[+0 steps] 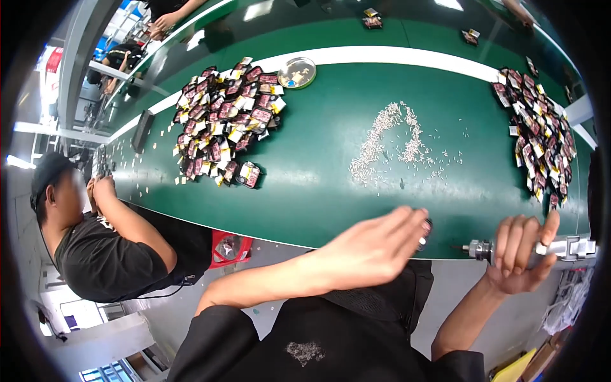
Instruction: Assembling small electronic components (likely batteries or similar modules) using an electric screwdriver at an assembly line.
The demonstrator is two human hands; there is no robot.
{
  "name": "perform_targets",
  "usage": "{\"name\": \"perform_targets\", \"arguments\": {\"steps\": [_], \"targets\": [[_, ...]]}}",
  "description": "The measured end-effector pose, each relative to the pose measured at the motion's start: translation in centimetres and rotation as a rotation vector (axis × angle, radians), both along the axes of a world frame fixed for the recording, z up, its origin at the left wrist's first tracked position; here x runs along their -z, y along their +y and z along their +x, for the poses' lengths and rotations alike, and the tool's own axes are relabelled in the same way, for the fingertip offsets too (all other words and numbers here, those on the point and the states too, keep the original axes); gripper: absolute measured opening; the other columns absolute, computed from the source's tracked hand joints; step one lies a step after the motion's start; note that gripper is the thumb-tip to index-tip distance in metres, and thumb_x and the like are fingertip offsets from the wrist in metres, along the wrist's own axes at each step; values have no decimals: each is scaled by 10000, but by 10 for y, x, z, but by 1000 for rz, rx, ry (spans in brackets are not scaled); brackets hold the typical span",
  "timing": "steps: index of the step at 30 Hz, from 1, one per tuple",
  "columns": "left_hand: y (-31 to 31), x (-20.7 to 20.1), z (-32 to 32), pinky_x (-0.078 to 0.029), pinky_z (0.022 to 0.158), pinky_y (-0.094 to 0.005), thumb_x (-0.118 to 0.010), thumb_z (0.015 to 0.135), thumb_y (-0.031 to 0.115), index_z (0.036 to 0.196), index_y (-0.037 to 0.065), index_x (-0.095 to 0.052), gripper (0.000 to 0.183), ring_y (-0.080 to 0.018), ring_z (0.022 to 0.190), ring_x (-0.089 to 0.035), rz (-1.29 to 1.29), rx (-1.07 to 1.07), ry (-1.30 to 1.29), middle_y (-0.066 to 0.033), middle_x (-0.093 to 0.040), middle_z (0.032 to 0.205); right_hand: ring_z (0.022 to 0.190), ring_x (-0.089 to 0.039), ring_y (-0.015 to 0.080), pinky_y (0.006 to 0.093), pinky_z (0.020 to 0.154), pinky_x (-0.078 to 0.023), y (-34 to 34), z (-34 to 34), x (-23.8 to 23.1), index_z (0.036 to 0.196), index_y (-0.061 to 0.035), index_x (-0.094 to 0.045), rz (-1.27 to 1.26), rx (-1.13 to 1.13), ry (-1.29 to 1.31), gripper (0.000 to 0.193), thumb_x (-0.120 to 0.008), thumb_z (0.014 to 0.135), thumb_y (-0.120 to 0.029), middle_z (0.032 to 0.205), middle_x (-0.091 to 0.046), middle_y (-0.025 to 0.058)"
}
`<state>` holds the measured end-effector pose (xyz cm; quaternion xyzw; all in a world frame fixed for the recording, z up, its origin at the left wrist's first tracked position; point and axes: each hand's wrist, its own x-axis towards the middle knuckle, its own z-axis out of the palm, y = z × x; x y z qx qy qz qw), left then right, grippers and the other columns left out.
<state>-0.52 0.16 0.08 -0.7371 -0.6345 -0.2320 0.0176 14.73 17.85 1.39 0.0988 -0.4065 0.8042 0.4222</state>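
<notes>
My left hand [375, 245] is at the table's near edge. Its fingers are closed on a small black part [425, 234], mostly hidden behind the fingertips. To the right, my right hand [522, 248] wraps round a silver power screwdriver [563, 249] lying level. Its thin bit points left toward the part, with a gap between them. Beyond my hands, many small silver screws [385, 130] are spread in a loose arch on the green table [324, 184]. A large heap of black parts with pink and white labels [226, 124] sits left of them.
Another heap of labelled parts [538, 137] lies at the right. A round metal dish [297, 73] with small pieces stands by the left heap. A few parts [372, 19] lie beyond the white strip. At the left, a person in black [108, 254] works at the same table.
</notes>
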Motion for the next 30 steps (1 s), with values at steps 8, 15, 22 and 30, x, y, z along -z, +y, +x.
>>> {"name": "perform_targets", "arguments": {"steps": [8, 15, 22, 30], "targets": [[-83, -39, -180, -427, 931, -424, -551, 873, 37, 1215, -10, -534, 345, -342, 1098, -517, -2, -916, 460, -160, -576, 1200, 374, -351, 66, 223, 425, -365, -16, 13, 30, 940, -79, -424, -275, 57, -40, 176, -497, 958, -239, 491, -367, -35], [-28, -30, -105, -461, 816, -367, -655, 756, -42, 1002, 10, -630, 252, -296, 942, -578, 31, -504, 57, -126, -600, 1015, 388, -332, 84, 253, 426, -362, -20, 5, 42, 923, -67, -432, -457, 79, -40, 174, -419, 979, -231, 510, -350, -20], [-11, 4, -44, -472, 620, -342, -712, 663, -22, 907, -3, -609, 266, -239, 757, -559, 18, -256, -63, -75, -560, 862, 394, -337, 86, 260, 450, -378, -17, 9, 42, 928, -69, -443, -521, 63, 4, 180, -392, 991, -230, 523, -359, -19], [-12, 9, -45, -471, 614, -345, -634, 640, 4, 919, -48, -605, 285, -237, 750, -542, 23, -145, 147, -109, -540, 872, 399, -343, 87, 266, 458, -380, -18, 13, 43, 926, -70, -445, -510, 46, 12, 183, -386, 994, -229, 525, -358, -21]]}}
